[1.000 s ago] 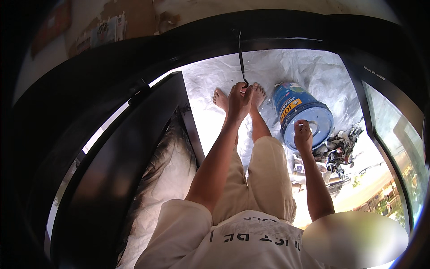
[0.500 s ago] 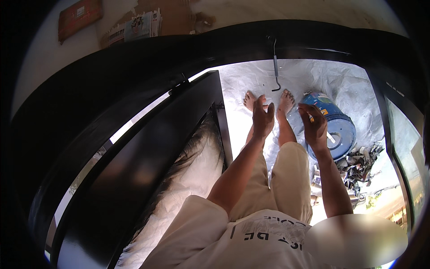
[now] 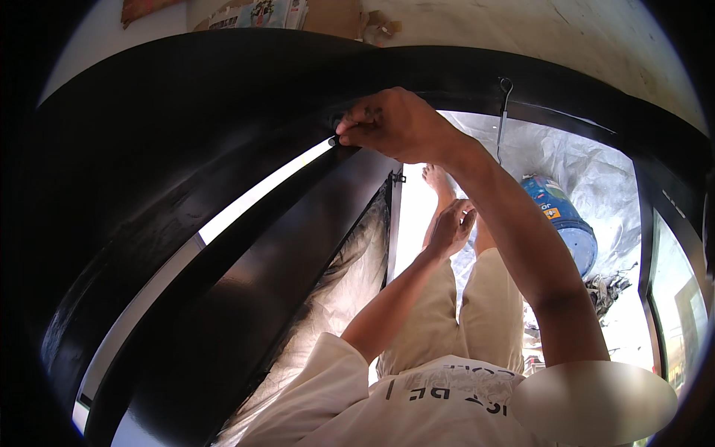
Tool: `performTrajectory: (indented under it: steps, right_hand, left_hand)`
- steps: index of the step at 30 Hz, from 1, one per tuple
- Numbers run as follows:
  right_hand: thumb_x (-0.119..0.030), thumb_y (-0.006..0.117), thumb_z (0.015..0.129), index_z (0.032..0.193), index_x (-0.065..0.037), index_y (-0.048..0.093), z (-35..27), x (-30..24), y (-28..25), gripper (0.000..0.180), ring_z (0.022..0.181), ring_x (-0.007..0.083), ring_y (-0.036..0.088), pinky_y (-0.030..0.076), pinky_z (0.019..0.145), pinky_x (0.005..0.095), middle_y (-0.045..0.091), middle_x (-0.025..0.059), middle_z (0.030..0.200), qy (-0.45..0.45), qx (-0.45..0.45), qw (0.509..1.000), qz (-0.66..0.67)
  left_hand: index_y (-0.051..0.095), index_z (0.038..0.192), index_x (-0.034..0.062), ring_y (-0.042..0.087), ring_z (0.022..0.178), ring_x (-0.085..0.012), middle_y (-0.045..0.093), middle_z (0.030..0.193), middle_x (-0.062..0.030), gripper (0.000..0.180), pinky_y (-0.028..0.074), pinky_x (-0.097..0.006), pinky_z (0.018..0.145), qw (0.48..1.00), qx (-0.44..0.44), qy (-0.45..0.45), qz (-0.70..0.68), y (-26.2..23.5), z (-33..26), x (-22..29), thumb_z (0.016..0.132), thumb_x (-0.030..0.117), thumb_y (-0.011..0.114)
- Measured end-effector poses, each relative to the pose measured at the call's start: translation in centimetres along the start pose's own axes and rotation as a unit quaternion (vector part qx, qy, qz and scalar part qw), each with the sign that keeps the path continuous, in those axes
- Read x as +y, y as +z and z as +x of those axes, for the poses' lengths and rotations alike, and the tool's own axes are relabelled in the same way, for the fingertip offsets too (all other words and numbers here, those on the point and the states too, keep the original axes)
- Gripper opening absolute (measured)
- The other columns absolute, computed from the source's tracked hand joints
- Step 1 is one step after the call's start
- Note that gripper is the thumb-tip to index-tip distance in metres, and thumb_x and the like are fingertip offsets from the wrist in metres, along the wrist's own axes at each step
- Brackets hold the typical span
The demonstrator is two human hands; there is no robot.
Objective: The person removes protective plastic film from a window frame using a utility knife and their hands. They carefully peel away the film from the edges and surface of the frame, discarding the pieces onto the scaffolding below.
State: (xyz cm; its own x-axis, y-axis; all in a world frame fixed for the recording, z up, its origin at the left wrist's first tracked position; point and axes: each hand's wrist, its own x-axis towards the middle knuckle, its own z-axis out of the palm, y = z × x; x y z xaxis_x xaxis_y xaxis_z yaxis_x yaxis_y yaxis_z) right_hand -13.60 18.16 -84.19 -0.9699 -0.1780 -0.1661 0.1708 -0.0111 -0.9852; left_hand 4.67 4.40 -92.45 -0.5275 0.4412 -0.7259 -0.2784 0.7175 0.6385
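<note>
My right hand (image 3: pixel 391 123) reaches across to the left at the top of the gap. Its thumb and fingertips are closed at a small black metal fitting (image 3: pixel 333 140), which they mostly cover. The fitting sits where the glossy black frame (image 3: pixel 223 89) meets the black door panel (image 3: pixel 246 298). Lower down, in front of my legs, my left hand (image 3: pixel 452 231) hangs with loosely bent fingers, a little apart, and no object shows in it. A thin metal hook stay (image 3: pixel 503 112) dangles from the frame to the right of my right hand.
A blue bucket (image 3: pixel 562 223) lies tipped on the silvery floor sheet (image 3: pixel 596 160) at the right. Dark scraps (image 3: pixel 607 294) lie beside it. A glass pane (image 3: pixel 674 261) stands along the right edge. Papers (image 3: pixel 272 13) rest beyond the frame.
My right hand has swung up and left from near the bucket to the black fitting. My left hand has dropped lower. The view has shifted slightly.
</note>
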Motion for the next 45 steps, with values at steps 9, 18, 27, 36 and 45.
performTrajectory:
  steps: [9,18,27,36,45]
  right_hand:
    - [-0.016,0.059,0.09,0.096,-0.007,0.062,0.6,2.3,-0.4,0.011,0.076,0.0209,0.067,0.051,0.071,0.0339,0.067,0.0093,0.077,-0.054,0.151,0.986,0.048]
    - [-0.006,0.07,0.077,0.084,-0.004,0.067,-8.5,5.7,-2.0,0.009,0.085,0.0208,0.06,0.047,0.07,0.0321,0.059,0.0075,0.083,0.009,0.158,0.987,-0.038]
    - [-0.012,0.066,0.082,0.091,-0.004,0.071,-4.2,5.1,-0.4,0.013,0.082,0.0281,0.065,0.051,0.073,0.0359,0.065,0.0118,0.09,-0.035,0.209,0.976,0.051]
    - [-0.023,0.067,0.081,0.093,-0.006,0.072,0.2,4.0,3.6,0.021,0.09,0.0299,0.068,0.052,0.082,0.0357,0.071,0.0148,0.087,0.189,0.204,0.951,0.134]
    - [-0.012,0.055,0.096,0.094,-0.001,0.061,-4.9,3.9,-0.2,0.012,0.075,0.0075,0.051,0.041,0.066,0.0224,0.057,0.0028,0.086,-0.01,0.318,0.906,0.279]
  left_hand:
    - [0.056,0.115,0.0005,0.066,0.092,-0.0287,0.064,0.104,-0.0173,0.025,0.052,-0.037,0.079,0.999,0.02,0.045,-0.021,0.3,0.3,-1.4,0.097,0.018,0.054]
    - [0.042,0.133,0.0073,0.052,0.117,-0.0163,0.052,0.129,-0.0082,0.058,0.044,-0.034,0.098,0.72,0.039,0.071,-0.69,-4.3,1.3,7.9,0.101,0.054,0.032]
    - [0.051,0.105,0.0117,0.058,0.087,-0.0061,0.058,0.093,0.0032,0.016,0.048,-0.029,0.082,0.791,0.072,0.019,-0.607,-5.1,2.0,4.4,0.102,0.027,0.046]
    - [0.048,0.116,0.0029,0.057,0.091,-0.0125,0.057,0.1,-0.0041,0.021,0.048,-0.028,0.08,0.839,0.083,-0.008,-0.538,-3.5,1.1,5.5,0.099,0.014,0.052]
    - [0.049,0.124,0.0089,0.061,0.098,-0.0165,0.061,0.105,-0.0042,0.039,0.051,-0.036,0.087,0.779,0.098,-0.012,-0.62,-4.5,1.3,5.4,0.099,0.039,0.049]
